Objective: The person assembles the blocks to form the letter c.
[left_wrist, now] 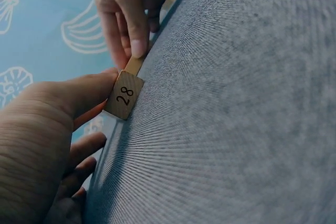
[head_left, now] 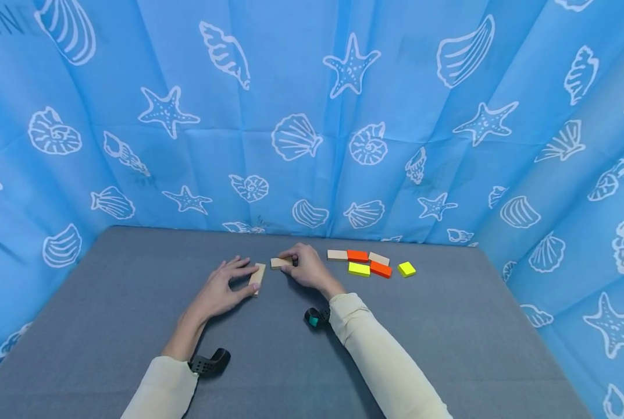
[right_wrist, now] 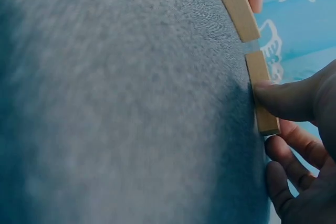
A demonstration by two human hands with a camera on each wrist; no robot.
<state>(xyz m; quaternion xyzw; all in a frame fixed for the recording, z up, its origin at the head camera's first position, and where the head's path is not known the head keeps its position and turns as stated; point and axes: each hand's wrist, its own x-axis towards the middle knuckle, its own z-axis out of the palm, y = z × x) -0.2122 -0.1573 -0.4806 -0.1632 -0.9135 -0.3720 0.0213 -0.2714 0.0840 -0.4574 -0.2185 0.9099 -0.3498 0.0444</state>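
My left hand holds a plain wooden block at its two ends, between thumb and forefinger, on the grey table. The number 28 is marked on the end of this numbered block in the left wrist view. To its right, my right hand pinches a second wooden block. A narrow gap separates the two blocks in the right wrist view, where the right thumb presses on the nearer block. The other fingers of that hand are loosely bent.
Right of the right hand lie two pale wooden blocks, two orange blocks and a yellow block in a close group. Another yellow block lies apart. A blue shell-patterned curtain hangs behind the grey table.
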